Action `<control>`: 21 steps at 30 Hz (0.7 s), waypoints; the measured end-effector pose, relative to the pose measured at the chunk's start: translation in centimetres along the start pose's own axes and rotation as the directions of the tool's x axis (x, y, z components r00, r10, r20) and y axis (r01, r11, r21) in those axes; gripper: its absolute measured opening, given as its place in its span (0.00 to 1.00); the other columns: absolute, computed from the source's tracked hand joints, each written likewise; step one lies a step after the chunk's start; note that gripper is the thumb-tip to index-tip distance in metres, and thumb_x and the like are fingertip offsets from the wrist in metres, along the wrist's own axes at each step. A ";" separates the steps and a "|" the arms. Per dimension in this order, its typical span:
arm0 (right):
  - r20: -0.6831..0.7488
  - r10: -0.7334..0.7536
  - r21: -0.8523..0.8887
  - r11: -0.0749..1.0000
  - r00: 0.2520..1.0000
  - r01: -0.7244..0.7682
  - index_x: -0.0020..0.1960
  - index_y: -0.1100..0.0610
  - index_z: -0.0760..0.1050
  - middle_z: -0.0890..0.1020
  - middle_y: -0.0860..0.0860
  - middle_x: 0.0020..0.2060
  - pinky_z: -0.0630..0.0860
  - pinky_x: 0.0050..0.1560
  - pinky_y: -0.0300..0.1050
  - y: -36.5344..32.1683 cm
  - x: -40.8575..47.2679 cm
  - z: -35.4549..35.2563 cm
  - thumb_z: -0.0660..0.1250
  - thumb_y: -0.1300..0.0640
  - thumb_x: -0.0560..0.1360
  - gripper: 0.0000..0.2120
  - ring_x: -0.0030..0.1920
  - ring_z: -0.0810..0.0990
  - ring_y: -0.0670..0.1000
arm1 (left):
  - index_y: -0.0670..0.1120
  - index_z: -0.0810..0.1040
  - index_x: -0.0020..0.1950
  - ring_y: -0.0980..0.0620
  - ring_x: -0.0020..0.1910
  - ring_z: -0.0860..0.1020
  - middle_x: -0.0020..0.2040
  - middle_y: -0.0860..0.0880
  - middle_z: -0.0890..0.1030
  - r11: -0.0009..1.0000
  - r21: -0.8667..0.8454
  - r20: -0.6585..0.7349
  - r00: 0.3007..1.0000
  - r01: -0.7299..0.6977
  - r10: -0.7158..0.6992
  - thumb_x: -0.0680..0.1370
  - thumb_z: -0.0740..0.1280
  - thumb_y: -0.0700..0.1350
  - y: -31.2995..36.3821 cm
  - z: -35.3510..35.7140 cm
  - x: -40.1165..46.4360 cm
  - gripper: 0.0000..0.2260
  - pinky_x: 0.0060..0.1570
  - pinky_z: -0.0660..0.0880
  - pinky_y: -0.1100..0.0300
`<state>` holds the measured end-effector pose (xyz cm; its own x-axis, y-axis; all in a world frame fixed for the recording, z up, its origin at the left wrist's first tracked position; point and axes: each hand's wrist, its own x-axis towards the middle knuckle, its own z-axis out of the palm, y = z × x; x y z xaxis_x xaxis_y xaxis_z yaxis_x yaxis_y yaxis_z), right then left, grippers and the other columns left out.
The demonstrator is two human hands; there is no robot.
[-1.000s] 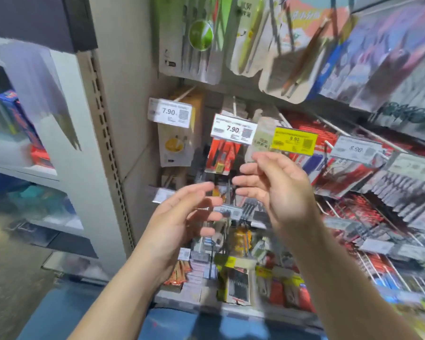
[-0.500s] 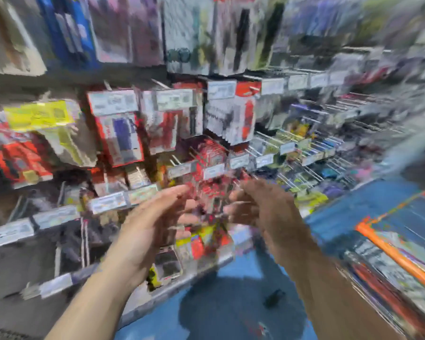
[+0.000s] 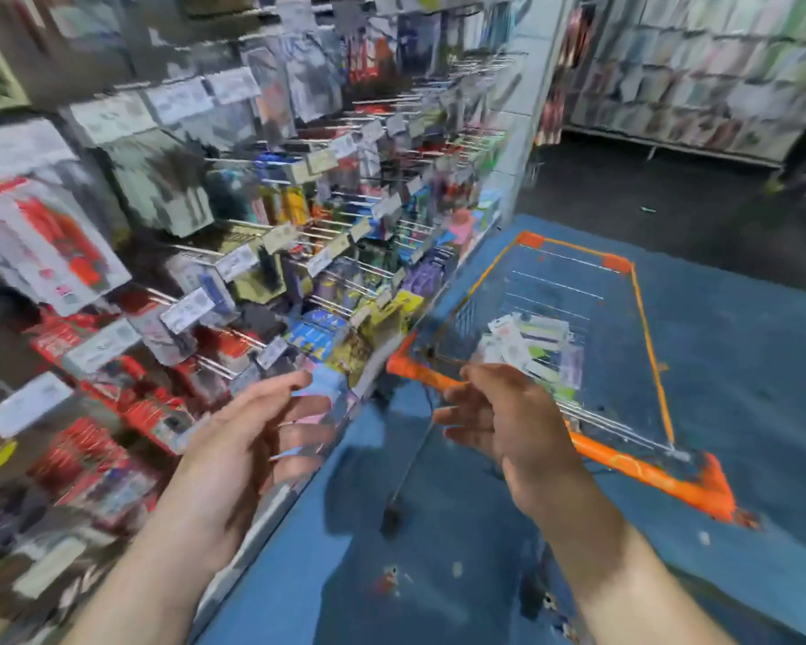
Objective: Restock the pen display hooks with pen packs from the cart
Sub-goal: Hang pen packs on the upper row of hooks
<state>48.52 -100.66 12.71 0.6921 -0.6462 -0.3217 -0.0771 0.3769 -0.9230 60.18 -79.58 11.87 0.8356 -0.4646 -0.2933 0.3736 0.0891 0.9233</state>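
Orange-rimmed cart [image 3: 643,328]: 1 | pen packs [image 3: 531,346]: uncountable heap | left hand [image 3: 252,435], right hand [image 3: 508,421]: 2, empty, relaxed

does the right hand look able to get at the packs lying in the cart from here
Probably yes. The right hand is empty, raised near the orange rim of the cart, and the packs lie in the open-topped basket beyond it with nothing covering them. It would need to reach over the rim.

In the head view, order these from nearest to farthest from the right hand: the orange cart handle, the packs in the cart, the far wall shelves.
1. Orange cart handle, just behind the right hand.
2. Packs in the cart, beyond the handle.
3. Far wall shelves, upper right, across the aisle.
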 end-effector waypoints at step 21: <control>-0.510 0.064 0.056 0.998 0.858 -0.041 0.51 0.57 0.76 0.85 0.58 0.41 0.80 0.40 0.49 -3.7 16.2 -9.9 0.62 0.61 0.83 0.04 0.39 0.85 0.59 | 0.45 0.81 0.60 0.47 0.38 0.84 0.47 0.44 0.86 0.978 0.013 0.409 0.892 0.208 -0.195 0.75 0.65 0.47 0.3 16.7 24.4 0.15 0.34 0.81 0.57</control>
<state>52.92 -119.07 8.80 0.2225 -0.8685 -0.4430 -0.0654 0.4400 -0.8956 73.97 -105.61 9.18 0.5075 -0.7918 -0.3399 0.5338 -0.0208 0.8454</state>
